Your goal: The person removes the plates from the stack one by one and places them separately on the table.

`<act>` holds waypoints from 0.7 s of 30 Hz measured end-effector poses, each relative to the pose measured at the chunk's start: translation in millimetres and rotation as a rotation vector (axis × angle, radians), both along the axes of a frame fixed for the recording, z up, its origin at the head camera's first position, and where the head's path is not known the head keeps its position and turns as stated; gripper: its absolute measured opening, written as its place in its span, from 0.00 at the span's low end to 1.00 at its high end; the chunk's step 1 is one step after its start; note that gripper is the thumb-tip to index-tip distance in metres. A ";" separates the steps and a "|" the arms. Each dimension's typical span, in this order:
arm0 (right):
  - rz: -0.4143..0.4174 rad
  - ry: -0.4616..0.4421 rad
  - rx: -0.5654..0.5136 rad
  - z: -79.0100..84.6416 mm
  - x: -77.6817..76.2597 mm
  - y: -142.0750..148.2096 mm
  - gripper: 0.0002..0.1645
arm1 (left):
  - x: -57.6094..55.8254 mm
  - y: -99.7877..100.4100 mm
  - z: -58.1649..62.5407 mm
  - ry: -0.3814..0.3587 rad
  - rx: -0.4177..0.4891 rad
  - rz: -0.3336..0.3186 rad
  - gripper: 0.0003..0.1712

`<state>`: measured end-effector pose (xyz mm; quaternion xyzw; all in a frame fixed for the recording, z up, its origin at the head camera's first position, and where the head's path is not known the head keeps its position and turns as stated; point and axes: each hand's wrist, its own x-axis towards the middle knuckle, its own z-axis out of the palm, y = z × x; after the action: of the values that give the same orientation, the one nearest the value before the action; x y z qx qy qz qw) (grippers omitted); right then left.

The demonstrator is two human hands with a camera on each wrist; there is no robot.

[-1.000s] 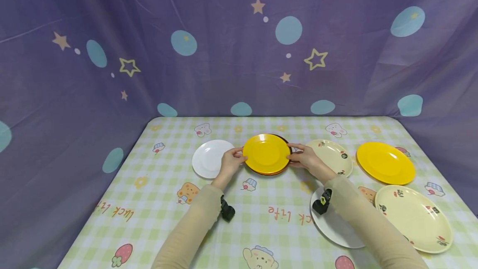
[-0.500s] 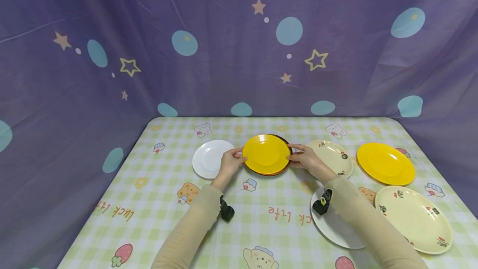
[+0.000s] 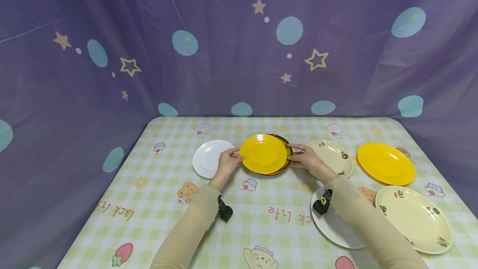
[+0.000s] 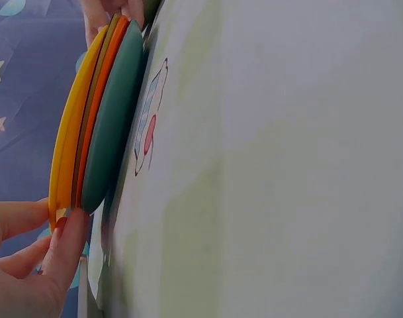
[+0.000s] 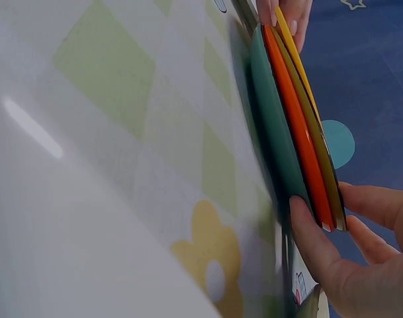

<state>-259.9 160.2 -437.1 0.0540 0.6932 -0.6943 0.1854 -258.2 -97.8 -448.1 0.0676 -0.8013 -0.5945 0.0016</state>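
Observation:
A round yellow plate (image 3: pixel 263 154) tops a small stack at the middle of the table, shifted left of the plates beneath. Under it, in the right wrist view, come a brownish-olive plate (image 5: pixel 325 162), an orange plate (image 5: pixel 295 122) and a dark green plate (image 5: pixel 274 112). My left hand (image 3: pixel 229 162) pinches the yellow plate's left rim, the thumb close beside the lower rims. On the right side, my right hand (image 3: pixel 307 159) grips the lower plates by their edges, its thumb against the green one and its fingers at the olive rim.
Left of the stack lies a white plate (image 3: pixel 207 160). To the right are a cream patterned plate (image 3: pixel 333 155), a larger yellow plate (image 3: pixel 385 163), a cream oval plate (image 3: pixel 414 219) and a white plate (image 3: pixel 332 227) under the right forearm. A purple curtain (image 3: pixel 231 82) hangs behind the checked tablecloth (image 3: pixel 160 235).
The top yellow plate has slid slightly left with my left hand, baring more of the darker plate's right edge. My right hand has stayed in place.

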 end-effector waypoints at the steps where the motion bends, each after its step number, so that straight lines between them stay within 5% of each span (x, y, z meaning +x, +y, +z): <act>1: 0.001 -0.002 0.004 0.0 -0.3 -0.1 0.34 | 0.0 -0.5 -0.6 0.003 0.017 0.001 0.21; 21: -0.028 -0.018 0.015 1.1 -1.9 -2.3 0.34 | 2.0 -6.0 2.0 -0.117 0.296 0.068 0.20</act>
<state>-261.8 157.9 -436.0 0.0716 0.6959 -0.6911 0.1815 -256.2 -103.7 -446.1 0.1284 -0.7008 -0.7008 -0.0349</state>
